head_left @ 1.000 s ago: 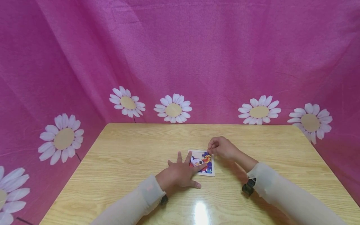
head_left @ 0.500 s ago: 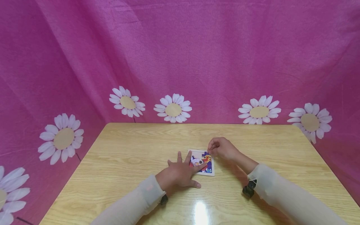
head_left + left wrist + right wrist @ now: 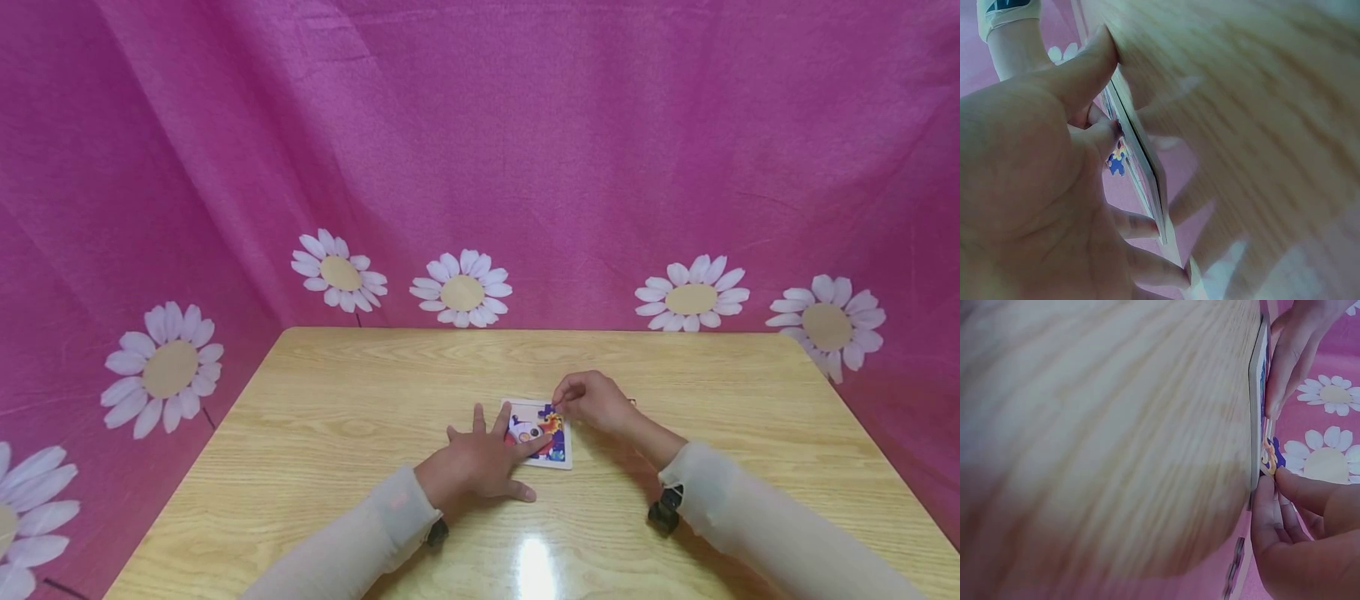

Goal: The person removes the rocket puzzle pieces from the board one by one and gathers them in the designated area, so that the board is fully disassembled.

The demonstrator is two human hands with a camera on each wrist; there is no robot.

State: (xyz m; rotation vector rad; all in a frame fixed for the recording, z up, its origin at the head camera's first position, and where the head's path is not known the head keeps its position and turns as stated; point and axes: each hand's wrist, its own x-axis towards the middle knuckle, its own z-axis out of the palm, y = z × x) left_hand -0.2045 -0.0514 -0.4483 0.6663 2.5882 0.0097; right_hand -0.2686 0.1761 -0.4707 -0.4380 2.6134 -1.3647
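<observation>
A small square jigsaw puzzle in a white frame (image 3: 558, 467) lies on the wooden table, its picture showing a white and red rocket. My left hand (image 3: 476, 465) rests spread over its left side, fingers straight, one of them lying across the picture. At the upper right corner my right hand (image 3: 597, 402) pinches a blue and orange puzzle piece (image 3: 1279, 453) between thumb and fingers. That piece is raised and tilted off the board in the right wrist view. The left wrist view shows the blue piece (image 3: 1116, 165) above the frame's edge, and my left palm (image 3: 1022, 162).
Another thin dark-edged piece (image 3: 1234, 569) lies on the table beyond my right hand. A pink cloth with daisies (image 3: 480, 167) hangs behind the table (image 3: 360, 375) and along its sides. Light reflects off the near tabletop.
My right hand has shifted slightly toward me, still pinching the piece. A small thing behind my right wrist has come into view. The left hand stays put.
</observation>
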